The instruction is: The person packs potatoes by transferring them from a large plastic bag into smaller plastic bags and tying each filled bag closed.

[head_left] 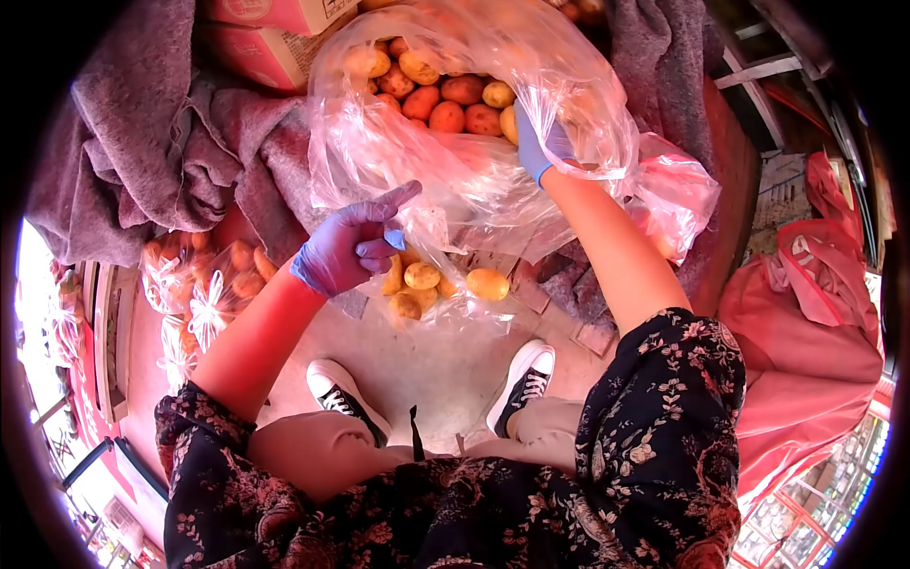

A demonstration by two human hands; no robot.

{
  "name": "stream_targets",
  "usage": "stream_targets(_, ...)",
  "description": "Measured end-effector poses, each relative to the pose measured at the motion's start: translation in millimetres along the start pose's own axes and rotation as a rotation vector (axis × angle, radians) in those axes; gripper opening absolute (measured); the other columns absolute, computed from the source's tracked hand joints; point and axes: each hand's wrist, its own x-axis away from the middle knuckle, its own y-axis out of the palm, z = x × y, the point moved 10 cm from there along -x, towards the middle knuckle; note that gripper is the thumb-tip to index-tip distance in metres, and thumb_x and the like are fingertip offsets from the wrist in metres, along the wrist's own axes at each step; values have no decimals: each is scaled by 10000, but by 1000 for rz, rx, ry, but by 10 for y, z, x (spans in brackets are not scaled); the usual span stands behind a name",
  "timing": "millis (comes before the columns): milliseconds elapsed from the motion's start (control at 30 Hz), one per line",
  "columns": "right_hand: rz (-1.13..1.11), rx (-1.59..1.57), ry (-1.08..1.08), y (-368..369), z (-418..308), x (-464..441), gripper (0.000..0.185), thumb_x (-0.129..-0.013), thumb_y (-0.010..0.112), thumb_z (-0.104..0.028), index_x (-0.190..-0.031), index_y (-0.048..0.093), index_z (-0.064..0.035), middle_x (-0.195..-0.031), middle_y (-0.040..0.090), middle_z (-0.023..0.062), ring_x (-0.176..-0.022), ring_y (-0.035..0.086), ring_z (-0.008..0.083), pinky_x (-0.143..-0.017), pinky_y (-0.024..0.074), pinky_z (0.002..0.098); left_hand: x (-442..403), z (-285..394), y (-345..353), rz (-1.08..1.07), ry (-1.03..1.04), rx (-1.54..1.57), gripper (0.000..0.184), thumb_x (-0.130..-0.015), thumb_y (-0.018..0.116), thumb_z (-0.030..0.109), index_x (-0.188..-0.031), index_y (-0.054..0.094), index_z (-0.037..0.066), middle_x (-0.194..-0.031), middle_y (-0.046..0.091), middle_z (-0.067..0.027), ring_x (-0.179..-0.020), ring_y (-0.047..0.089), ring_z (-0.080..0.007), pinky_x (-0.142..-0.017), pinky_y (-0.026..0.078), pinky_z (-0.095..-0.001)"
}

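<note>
My left hand (346, 248), in a blue-purple glove, has its index finger stretched out and its other fingers curled at the top of a small clear plastic bag (464, 313). Yellow potatoes (422, 276) hang in that bag, below the hand. My right hand (540, 147), gloved too, reaches into a large clear plastic bag (379, 156) at its right side. Inside lie many reddish and yellow potatoes (446, 117). The right fingers touch or lie beside a yellow potato (510, 124); plastic and potatoes partly hide them.
Filled, knotted bags of potatoes (210, 303) stand on the left. A grey-purple blanket (161, 161) is draped behind them, near pink cardboard boxes (261, 52). Red cloth (801, 332) hangs on the right. Two black-and-white shoes (346, 398) stand on the floor below the bags.
</note>
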Motion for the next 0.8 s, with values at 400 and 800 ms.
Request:
stream_targets(400,-858,-1482,323,-36,-581,1278,626,-726,630,-237,-1261,380,-29,-1137,534,126,-964,585,251,-744,511,328,101,-56,54,-41,-32,12,545,-877,472,140,-1387,286,173,-745,598,-57,-449,298,-50,-419,254,-177)
stream_targets(800,-1010,-1112,626,1430,-704,2615,252,-800,582,-200,-1015,554,-73,-896,616,71,-732,613,224,-610,510,309,152,-272,65,-11,-89,4,575,-867,484,118,-1397,271,182,-751,593,-61,-457,315,-59,-416,268,-182)
